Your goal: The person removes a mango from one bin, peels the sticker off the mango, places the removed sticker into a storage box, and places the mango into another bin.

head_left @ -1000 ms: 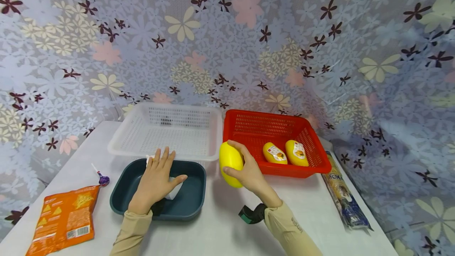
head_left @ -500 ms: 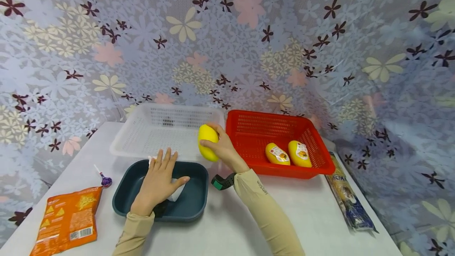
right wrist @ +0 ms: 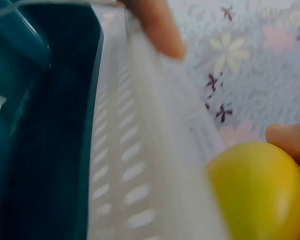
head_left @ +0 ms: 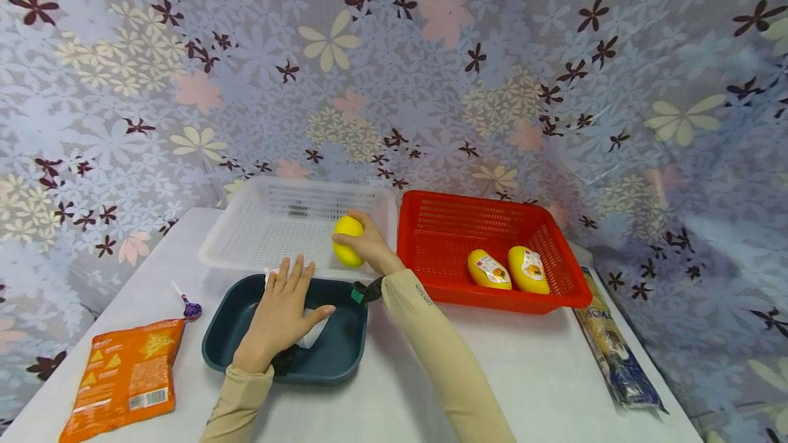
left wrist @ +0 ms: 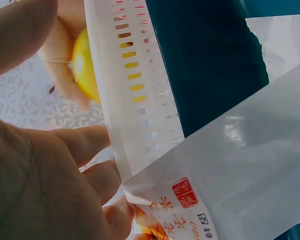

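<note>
My right hand (head_left: 369, 245) grips a yellow oval fruit (head_left: 349, 241) over the right part of the white basket (head_left: 295, 186). In the right wrist view the fruit (right wrist: 260, 192) is beside the basket's slotted wall (right wrist: 125, 150), with fingertips on its far side. My left hand (head_left: 280, 316) is spread above the dark teal tub (head_left: 351, 361), fingers straight and pointing at the white basket. Beneath it lies a white package (head_left: 312, 331); the left wrist view shows that package (left wrist: 230, 150) with red print, close to the fingertips of the left hand (left wrist: 45, 175).
A red basket (head_left: 431, 286) at the right holds two labelled yellow fruits (head_left: 489, 270). Beyond it lies a long blue and gold packet (head_left: 615, 347). At the left are an orange snack bag (head_left: 126, 378) and a purple lollipop (head_left: 191, 310). Patterned fabric hangs behind.
My right hand has carried the yellow fruit left and away from me, from in front of the red basket to over the white one. The left hand has stayed above the tub.
</note>
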### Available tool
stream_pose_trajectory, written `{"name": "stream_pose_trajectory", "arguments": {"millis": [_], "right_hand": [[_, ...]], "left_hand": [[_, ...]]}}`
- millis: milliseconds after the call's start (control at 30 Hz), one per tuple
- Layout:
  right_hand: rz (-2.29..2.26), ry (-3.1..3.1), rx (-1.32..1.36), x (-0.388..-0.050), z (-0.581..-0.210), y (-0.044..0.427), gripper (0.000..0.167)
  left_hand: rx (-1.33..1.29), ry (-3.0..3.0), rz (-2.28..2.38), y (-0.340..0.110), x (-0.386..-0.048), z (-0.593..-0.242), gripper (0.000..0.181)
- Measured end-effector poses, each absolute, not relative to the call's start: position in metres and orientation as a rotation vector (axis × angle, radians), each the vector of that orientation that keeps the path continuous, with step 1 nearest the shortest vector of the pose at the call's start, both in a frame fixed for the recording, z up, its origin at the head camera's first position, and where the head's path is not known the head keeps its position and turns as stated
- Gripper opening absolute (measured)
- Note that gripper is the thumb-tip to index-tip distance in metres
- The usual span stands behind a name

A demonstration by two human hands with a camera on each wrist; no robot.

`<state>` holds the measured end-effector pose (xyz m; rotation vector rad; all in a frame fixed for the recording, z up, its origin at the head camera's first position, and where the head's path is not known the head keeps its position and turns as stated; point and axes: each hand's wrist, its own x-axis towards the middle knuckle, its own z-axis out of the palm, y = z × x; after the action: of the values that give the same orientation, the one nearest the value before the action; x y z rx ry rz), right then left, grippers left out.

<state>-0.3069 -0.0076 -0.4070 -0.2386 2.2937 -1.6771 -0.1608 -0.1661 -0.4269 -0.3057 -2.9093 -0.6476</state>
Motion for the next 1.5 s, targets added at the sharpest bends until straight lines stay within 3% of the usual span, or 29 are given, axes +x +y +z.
{"name": "stream_pose_trajectory", "arguments": {"millis": [567, 800, 1200, 1500], "right_hand": [[-1.685, 2.328, -0.227, -0.304, -0.405, 0.008, 0.070], [-1.757, 2.299, -0.419, -0.294, -0.396, 0.030, 0.051], [-1.902, 2.522, -0.569, -0.256, -0.391, 0.102, 0.038], [-2.039, 2.811, -0.351, -0.207, -0.412, 0.173, 0.031]], "left_hand": [[-0.324, -2.919, -0.652, -0.157, -0.161, -0.423, 0.084], [-0.304, -2.916, -0.647, -0.158, -0.160, -0.425, 0.085], [-0.315, -2.888, -0.610, -0.163, -0.161, -0.428, 0.085], [-0.325, -2.876, -0.594, -0.162, -0.161, -0.430, 0.084]]}}
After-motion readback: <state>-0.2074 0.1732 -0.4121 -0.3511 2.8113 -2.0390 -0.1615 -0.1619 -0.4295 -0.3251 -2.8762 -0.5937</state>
